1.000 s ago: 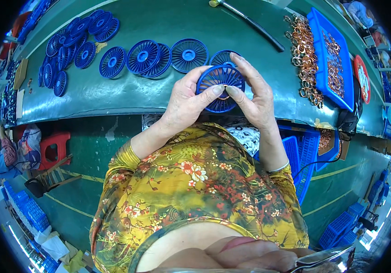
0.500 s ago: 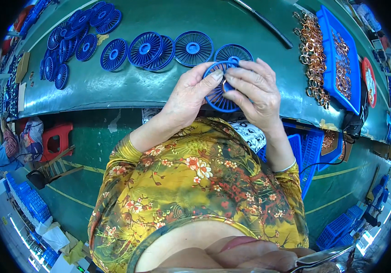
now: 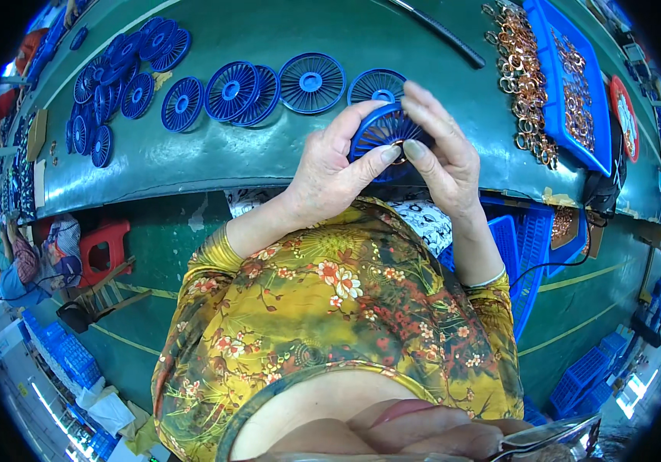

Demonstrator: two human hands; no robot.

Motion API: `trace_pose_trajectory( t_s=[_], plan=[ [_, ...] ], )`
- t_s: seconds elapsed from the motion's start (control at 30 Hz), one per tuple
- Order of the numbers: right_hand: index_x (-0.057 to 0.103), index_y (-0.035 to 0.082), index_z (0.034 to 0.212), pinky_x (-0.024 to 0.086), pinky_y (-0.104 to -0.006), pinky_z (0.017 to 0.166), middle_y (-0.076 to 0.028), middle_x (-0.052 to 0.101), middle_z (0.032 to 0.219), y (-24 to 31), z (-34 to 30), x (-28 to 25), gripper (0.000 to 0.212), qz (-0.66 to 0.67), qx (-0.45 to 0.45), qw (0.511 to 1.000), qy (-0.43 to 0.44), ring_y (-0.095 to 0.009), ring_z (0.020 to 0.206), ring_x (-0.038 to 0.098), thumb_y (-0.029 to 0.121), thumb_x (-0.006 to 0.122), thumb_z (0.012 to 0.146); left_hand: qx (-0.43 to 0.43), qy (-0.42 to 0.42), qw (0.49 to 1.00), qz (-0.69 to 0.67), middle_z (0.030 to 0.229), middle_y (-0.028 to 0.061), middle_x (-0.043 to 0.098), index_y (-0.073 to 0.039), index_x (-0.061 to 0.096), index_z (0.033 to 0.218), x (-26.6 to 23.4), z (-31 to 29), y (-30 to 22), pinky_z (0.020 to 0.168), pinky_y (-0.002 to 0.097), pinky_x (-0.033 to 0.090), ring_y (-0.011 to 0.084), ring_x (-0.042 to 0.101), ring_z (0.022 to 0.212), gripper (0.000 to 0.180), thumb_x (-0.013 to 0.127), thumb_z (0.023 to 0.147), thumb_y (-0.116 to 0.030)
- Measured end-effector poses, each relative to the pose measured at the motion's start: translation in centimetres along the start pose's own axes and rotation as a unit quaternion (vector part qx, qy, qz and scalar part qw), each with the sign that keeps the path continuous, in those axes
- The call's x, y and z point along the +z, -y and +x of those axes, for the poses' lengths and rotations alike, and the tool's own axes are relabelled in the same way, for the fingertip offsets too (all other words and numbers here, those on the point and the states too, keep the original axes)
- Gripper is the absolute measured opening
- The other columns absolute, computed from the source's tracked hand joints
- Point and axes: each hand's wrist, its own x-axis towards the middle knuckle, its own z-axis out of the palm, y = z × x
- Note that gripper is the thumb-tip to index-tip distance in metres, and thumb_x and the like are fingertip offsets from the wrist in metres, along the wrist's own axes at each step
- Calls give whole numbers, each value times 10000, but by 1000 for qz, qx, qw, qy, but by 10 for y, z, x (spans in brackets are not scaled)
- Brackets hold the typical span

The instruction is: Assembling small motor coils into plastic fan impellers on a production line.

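Note:
A round blue spoked disc, like a small wheel or fan guard (image 3: 380, 129), is tilted between my hands above the table's near edge. My left hand (image 3: 330, 165) grips its left side, fingers behind and thumb on the front near the middle. A small copper-coloured ring (image 3: 399, 151) shows at the disc's middle, between my two thumb tips. My right hand (image 3: 450, 165) closes on the right side, its thumb against the ring and its fingers stretched over the far rim. The lower part of the disc is mostly hidden by my thumbs.
More blue spoked discs (image 3: 312, 82) lie in a row beyond my hands, with a heap (image 3: 107, 85) at far left. Copper rings (image 3: 521, 85) are piled beside a blue tray (image 3: 600, 146) at right. A black-handled rod (image 3: 453, 40) lies at the back.
My hands have tilted the disc. The left thumb has moved down from the upper spokes to the ring, and my right fingers have straightened over the rim. The whole view has shifted slightly.

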Motion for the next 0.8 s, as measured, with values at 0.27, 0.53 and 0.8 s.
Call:
trace_pose_trajectory(
  t_s=[0.27,0.53,0.8],
  plan=[
    [434,40,1362,459,-335,952,-155,584,1221,-5,9,-20,598,141,153,975,72,-197,1114,565,79,694,825,97,19,976,195,981,136,668,-38,501,1237,5,5,-1,724,336,544,258,685,865,421,658,854,-113],
    [603,105,1162,493,-442,839,-163,608,1143,-115,103,-61,414,-532,74,843,10,-345,1038,581,349,652,832,307,129,891,307,1055,148,656,-51,566,1166,41,35,21,789,379,548,293,662,931,374,621,798,-13],
    [624,37,1052,470,-440,797,-182,640,930,-102,68,-102,311,-392,166,905,21,-370,917,605,297,530,910,314,195,756,540,1070,107,621,-135,591,1101,59,92,44,975,454,430,231,590,1038,274,526,836,-122]
  ],
)
